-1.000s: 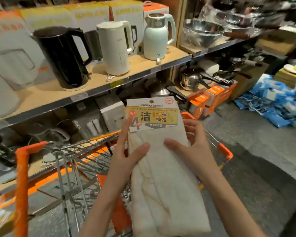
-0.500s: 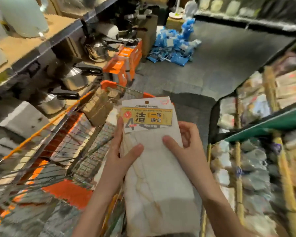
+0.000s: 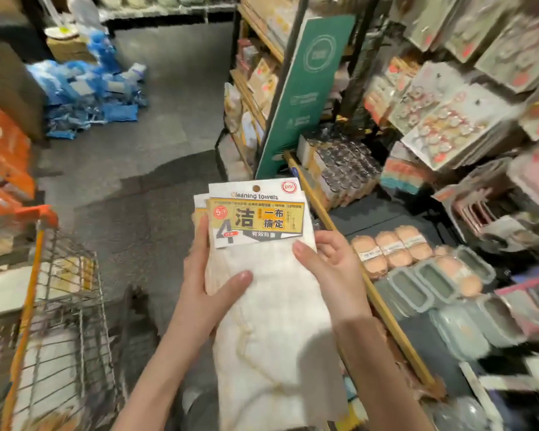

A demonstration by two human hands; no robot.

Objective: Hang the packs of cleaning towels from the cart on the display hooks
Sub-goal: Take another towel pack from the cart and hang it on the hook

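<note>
I hold a stack of cleaning towel packs (image 3: 271,306) upright in front of me: cream cloths under white and yellow header cards, each card with a hang hole at the top. A second card peeks out behind the front one at the left. My left hand (image 3: 206,281) grips the stack's left edge, thumb across the front. On the right edge, my right hand (image 3: 330,269) grips it the same way, fingers behind. The wire cart (image 3: 59,321) with orange trim stands at the lower left. Hanging carded goods on the display rack (image 3: 448,113) fill the upper right.
A low shelf (image 3: 417,290) at the right holds sponges and grey containers behind a wooden front rail. A green sign panel (image 3: 302,98) leans on shelving ahead. Blue packs (image 3: 87,91) lie heaped on the floor at the far left. Orange boxes (image 3: 3,163) sit at the left edge.
My view has swung right, from the kettle shelf and cart to the hanging display. Both hands keep the same grip on the towel packs.
</note>
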